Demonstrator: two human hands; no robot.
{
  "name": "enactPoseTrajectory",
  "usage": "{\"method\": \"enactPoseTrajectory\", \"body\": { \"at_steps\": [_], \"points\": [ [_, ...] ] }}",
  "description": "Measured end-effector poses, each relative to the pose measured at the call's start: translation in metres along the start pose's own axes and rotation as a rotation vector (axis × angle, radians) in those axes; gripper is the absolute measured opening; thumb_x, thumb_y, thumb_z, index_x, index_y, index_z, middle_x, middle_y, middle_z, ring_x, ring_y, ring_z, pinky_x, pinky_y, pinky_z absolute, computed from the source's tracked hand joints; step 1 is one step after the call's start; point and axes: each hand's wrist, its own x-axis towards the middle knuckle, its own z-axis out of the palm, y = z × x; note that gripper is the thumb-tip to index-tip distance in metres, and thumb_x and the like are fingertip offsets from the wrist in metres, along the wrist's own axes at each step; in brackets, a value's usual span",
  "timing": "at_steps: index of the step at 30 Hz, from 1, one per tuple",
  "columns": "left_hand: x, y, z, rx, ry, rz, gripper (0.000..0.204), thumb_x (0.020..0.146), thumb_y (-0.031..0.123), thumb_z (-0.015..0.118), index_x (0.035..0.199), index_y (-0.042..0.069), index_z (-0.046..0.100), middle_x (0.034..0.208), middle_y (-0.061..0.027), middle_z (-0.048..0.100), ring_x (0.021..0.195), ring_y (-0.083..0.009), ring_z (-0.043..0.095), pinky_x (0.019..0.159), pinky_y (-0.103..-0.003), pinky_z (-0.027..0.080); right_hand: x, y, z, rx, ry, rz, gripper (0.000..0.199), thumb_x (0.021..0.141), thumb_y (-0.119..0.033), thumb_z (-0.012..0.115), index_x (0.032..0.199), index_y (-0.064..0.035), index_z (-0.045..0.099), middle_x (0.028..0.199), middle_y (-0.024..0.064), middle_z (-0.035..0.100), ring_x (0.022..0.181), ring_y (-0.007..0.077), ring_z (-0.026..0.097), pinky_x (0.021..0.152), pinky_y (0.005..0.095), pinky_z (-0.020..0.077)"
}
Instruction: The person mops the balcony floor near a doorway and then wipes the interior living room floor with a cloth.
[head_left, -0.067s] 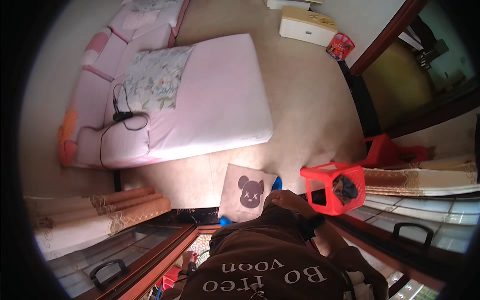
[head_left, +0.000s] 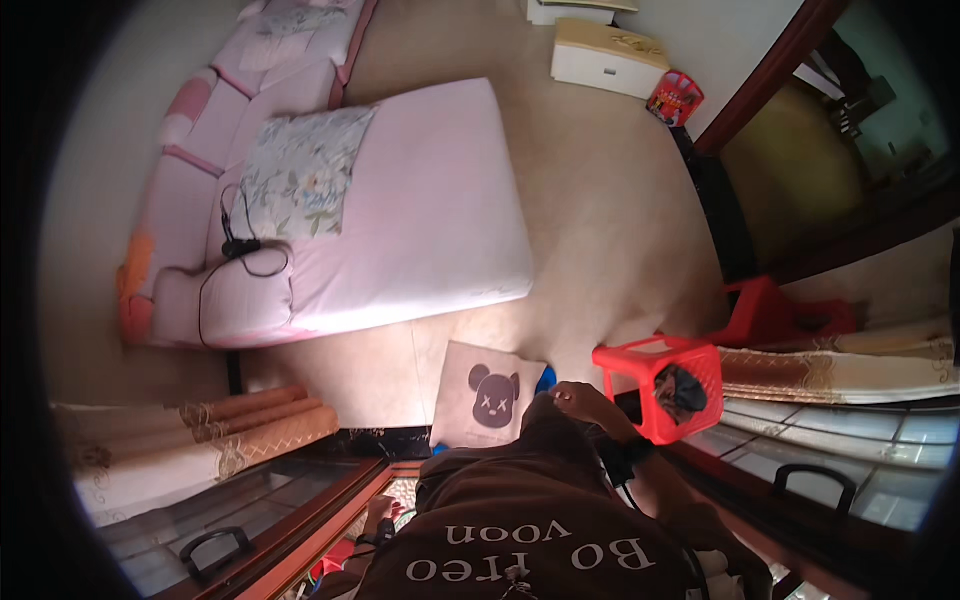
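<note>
My right hand (head_left: 580,401) is low in front of my body, between a square beige mat-like piece (head_left: 466,421) and a red plastic stool (head_left: 711,394). Its fingers look curled in and nothing shows in them. A dark band sits around that wrist. The beige piece bears a dark bear-head print, and blue bits (head_left: 547,378) peek out at its edges. On the stool lies a dark crumpled cloth-like thing (head_left: 680,388). My left hand (head_left: 381,508) hangs beside my body near the door frame, its fingers too small and partly hidden to read.
A pink-covered sofa (head_left: 440,200) with a floral pillow (head_left: 305,175) and a black cable (head_left: 240,247) fills the left. A second red stool (head_left: 770,310) stands by the right curtain (head_left: 800,372). A white cabinet (head_left: 605,75) and red bin (head_left: 675,98) are farther off. Door panels flank me.
The view has shifted slightly, so the sofa and beige piece sit lower in it. My right hand appears a little farther right, nearer the red stool.
</note>
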Motion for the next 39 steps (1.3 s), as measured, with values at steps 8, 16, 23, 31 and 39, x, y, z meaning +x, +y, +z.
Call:
{"method": "enactPoseTrajectory", "body": {
  "at_steps": [8, 16, 23, 31, 39],
  "points": [
    [0.012, 0.165, 0.181, 0.392, -0.131, 0.244, 0.002, 0.083, 0.008, 0.051, 0.082, 0.007, 0.052, 0.072, -0.0079, 0.057, 0.061, -0.0185, 0.060, 0.047, -0.028, 0.047, 0.008, 0.076, -0.148, 0.327, 0.314, 0.136, 0.018, 0.082, -0.006, 0.048, 0.096, 0.0033, 0.057, 0.081, 0.0114, 0.061, 0.069, 0.0174, 0.061, 0.064, 0.0280, 0.0502],
    [0.060, 0.265, 0.250, 0.525, -0.108, 0.183, 0.006, 0.080, 0.004, 0.052, 0.084, 0.002, 0.056, 0.068, -0.0102, 0.059, 0.059, -0.0216, 0.062, 0.046, -0.033, 0.049, 0.071, 0.067, -0.263, 0.036, 0.370, 0.055, 0.023, 0.082, -0.015, 0.052, 0.097, 0.0011, 0.058, 0.082, 0.0157, 0.064, 0.075, 0.0228, 0.063, 0.069, 0.0325, 0.0490],
    [0.160, 0.409, 0.376, 0.671, -0.163, 0.351, 0.015, 0.080, 0.003, 0.049, 0.067, 0.001, 0.055, 0.063, -0.0112, 0.059, 0.058, -0.0223, 0.063, 0.047, -0.033, 0.051, 0.089, 0.119, -0.374, 0.134, 0.485, 0.123, 0.020, 0.082, -0.012, 0.052, 0.097, -0.0004, 0.057, 0.079, 0.0107, 0.062, 0.068, 0.0172, 0.062, 0.062, 0.0283, 0.0491],
    [0.130, 0.591, 0.625, 0.456, -0.241, 0.529, 0.015, 0.080, 0.000, 0.048, 0.095, 0.000, 0.051, 0.071, -0.0126, 0.055, 0.061, -0.0257, 0.058, 0.050, -0.036, 0.049, 0.101, 0.152, -0.483, 0.490, 0.587, 0.395, 0.018, 0.080, -0.010, 0.052, 0.093, 0.0006, 0.057, 0.080, 0.0118, 0.062, 0.069, 0.0180, 0.063, 0.061, 0.0275, 0.0494],
    [0.170, 0.651, 0.724, 0.863, -0.306, 0.709, 0.014, 0.069, 0.020, 0.061, 0.072, 0.006, 0.061, 0.074, -0.0090, 0.063, 0.066, -0.0234, 0.062, 0.062, -0.033, 0.050, 0.196, 0.186, -0.632, 0.549, 0.492, 0.357, 0.022, 0.080, -0.011, 0.052, 0.098, 0.0015, 0.056, 0.079, 0.0112, 0.061, 0.064, 0.0182, 0.061, 0.060, 0.0283, 0.0498]
  ]
}}
